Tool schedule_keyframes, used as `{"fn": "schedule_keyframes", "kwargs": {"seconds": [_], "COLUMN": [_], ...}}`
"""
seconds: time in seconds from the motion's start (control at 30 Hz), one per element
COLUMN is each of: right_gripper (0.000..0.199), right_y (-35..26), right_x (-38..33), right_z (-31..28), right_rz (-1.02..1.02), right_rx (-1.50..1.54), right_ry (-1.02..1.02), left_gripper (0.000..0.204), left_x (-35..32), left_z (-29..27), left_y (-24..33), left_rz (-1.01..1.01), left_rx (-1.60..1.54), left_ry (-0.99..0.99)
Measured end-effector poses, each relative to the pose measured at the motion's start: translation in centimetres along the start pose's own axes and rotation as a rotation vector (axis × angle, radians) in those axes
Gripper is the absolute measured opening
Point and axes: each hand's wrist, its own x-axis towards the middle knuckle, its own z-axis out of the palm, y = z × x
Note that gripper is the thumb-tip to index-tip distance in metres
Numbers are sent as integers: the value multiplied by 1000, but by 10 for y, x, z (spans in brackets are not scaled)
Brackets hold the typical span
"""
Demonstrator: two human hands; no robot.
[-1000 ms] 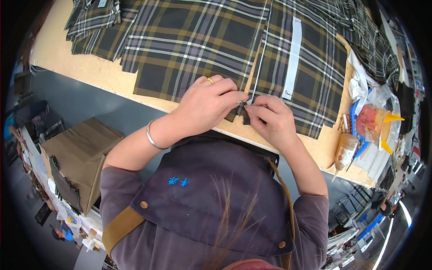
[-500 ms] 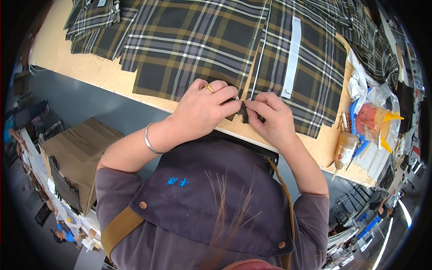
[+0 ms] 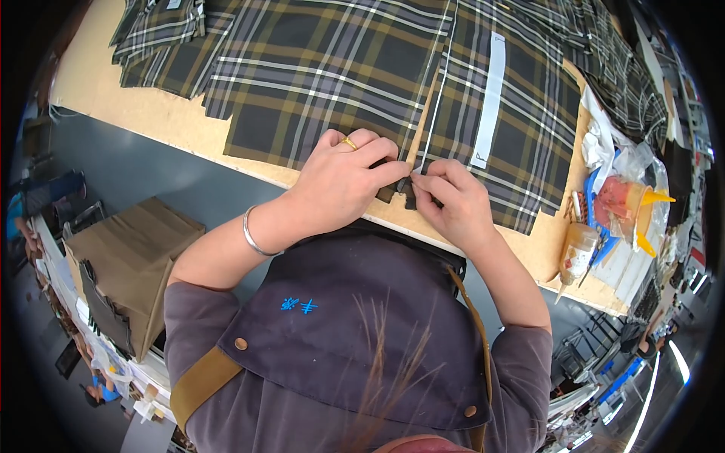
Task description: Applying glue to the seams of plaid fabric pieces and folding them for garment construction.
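Two plaid fabric panels in dark grey, olive and white lie side by side on the table, with a narrow slit between them. My left hand (image 3: 340, 181), with a ring and a bangle, bends its fingers over the near corner of the left fabric panel (image 3: 325, 83). Close beside it, my right hand (image 3: 457, 202) pinches the near inner corner of the right fabric panel (image 3: 529, 113). Both sets of fingertips almost meet at the slit's near end, and they partly hide the cloth edges there. A pale strip (image 3: 489, 102) lies lengthwise on the right panel.
More plaid pieces (image 3: 170, 45) lie at the far left, and a plaid heap (image 3: 630, 83) is at the far right. At the table's right end sit a bottle (image 3: 578, 253), a blue tray (image 3: 604, 245) and a yellow-handled container (image 3: 630, 204). A brown cloth-covered box (image 3: 136, 257) stands lower left.
My left fingers have shifted slightly at the slit's near end, and the right fingertips have moved a little. The panels lie almost as before.
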Motion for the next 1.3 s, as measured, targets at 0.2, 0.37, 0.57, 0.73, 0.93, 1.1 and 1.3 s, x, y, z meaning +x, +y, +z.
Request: {"fn": "schedule_keyframes", "kwargs": {"seconds": [0.2, 0.37, 0.57, 0.73, 0.93, 1.1, 1.3], "right_gripper": [15, 13, 12, 14, 16, 15, 23], "right_y": [2, -5, -4, -4, -4, -8, -13], "right_x": [1, 2, 3, 4, 2, -4, -14], "right_z": [1, -2, 0, 1, -5, -11, -11], "right_rz": [-2, 118, 16, -17, 3, 60, 147], "right_rx": [5, 44, -21, -42, -49, 32, 81], "right_ry": [20, 7, -9, 20, -28, -57, -71], "left_gripper": [32, 34, 35, 35, 35, 33, 27], "left_x": [-5, -4, -3, -3, -7, -13, -40], "left_z": [0, -1, 0, -2, -6, -7, -21], "left_y": [2, 2, 2, 2, 6, -4, 21], "left_rz": [66, 49, 14, 17, 58, 5, -263], "left_rx": [92, 82, 61, 76, 149, 3, -77], "left_ry": [27, 46, 61, 25, 4, 18, -30]}}
